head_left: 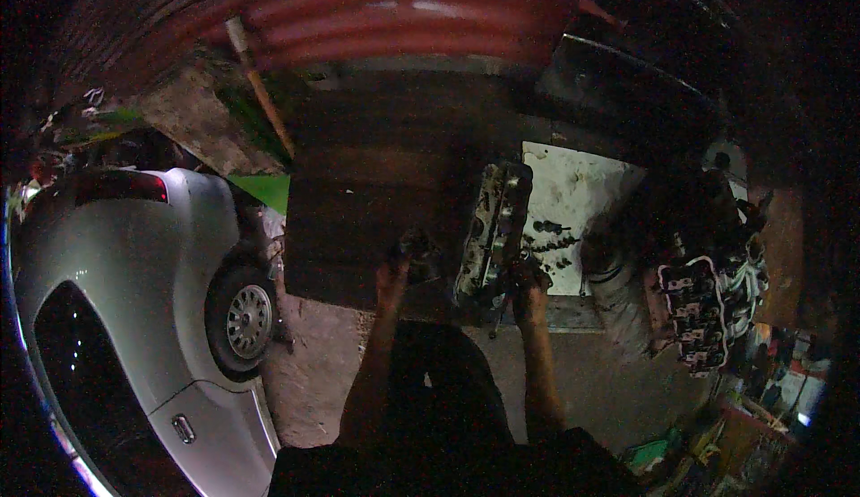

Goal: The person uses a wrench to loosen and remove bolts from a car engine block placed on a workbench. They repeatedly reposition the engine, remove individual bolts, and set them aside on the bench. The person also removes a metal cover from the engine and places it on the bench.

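My left hand (392,277) is closed on a dark, crumpled-looking item (419,248), too dim to name, over the dark wooden tabletop (376,183). My right hand (530,286) has curled fingers at the lower right end of a long, greasy metal cover, which looks like a valve cover (488,233); what they grip is hidden in shadow. Just right of the cover lies a white sheet (578,183) with dark stains and several small blackened parts (551,242) on it.
An engine cylinder head (694,309) sits at the right, beside a greyish cloth-like bundle (618,309). A silver car (134,255) stands close on my left. A long wooden handle (260,85) leans near red corrugated metal (403,13). Assorted clutter (761,389) fills the lower right.
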Motion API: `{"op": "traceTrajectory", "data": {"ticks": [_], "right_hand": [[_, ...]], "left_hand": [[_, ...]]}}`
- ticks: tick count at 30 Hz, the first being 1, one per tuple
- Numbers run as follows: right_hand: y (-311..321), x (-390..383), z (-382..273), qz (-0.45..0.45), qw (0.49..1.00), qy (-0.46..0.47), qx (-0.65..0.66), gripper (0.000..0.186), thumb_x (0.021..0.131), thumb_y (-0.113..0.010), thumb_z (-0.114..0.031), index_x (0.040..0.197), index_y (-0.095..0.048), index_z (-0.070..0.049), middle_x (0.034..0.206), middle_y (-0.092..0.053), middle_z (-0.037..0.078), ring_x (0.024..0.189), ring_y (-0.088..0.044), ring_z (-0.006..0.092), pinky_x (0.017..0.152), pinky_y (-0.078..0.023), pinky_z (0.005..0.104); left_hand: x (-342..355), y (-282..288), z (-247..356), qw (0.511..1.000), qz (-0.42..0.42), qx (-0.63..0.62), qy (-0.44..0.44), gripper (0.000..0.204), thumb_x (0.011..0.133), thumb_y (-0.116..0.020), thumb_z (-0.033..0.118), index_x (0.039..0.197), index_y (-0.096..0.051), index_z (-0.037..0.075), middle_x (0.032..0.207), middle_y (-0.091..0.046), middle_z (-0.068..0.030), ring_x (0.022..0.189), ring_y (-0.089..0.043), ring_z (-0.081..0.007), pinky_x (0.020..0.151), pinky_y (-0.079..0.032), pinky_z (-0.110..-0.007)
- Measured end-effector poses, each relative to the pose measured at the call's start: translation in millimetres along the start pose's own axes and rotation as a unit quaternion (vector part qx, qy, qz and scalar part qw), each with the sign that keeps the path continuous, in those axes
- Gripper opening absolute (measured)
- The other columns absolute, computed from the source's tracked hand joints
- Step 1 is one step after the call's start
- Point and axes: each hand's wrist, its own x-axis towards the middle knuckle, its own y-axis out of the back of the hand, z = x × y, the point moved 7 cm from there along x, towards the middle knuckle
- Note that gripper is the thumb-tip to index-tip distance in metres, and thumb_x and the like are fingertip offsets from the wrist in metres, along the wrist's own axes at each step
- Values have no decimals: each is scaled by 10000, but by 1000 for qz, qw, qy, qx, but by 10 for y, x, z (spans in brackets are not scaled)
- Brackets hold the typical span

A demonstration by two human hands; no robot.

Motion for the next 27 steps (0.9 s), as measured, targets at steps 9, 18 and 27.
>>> {"op": "traceTrajectory", "data": {"ticks": [9, 18, 27], "right_hand": [[277, 285, 200, 14, 972, 76, -221, 398, 854, -467, -339, 1100, -505, -29, 918, -555, 74, 750, -526, 153, 653, -434, 275], [91, 215, 18, 5, 981, 68, -179, 370, 838, -516, -281, 1098, -528, -18, 909, -576, 43, 763, -526, 130, 647, -426, 264], [132, 931, 451, -16, 977, 71, -199, 382, 815, -575, -298, 1042, -533, 7, 928, -597, 76, 794, -529, 135, 683, -429, 280]], "left_hand": [[591, -413, -1516, 997, 35, 29, 60, 770, 799, -528, 511, 1289, -296, -37, 1338, -299, -227, 1234, -303, -323, 1018, -245, -395], [378, -381, -76, 958, 16, 239, -156, 601, 871, -421, 421, 1270, -332, -19, 1264, -349, -295, 1226, -264, -408, 1008, -249, -459], [149, -312, 301, 978, 3, 194, -83, 661, 865, -454, 410, 1279, -263, -70, 1205, -403, -321, 1120, -389, -452, 966, -298, -459]]}}
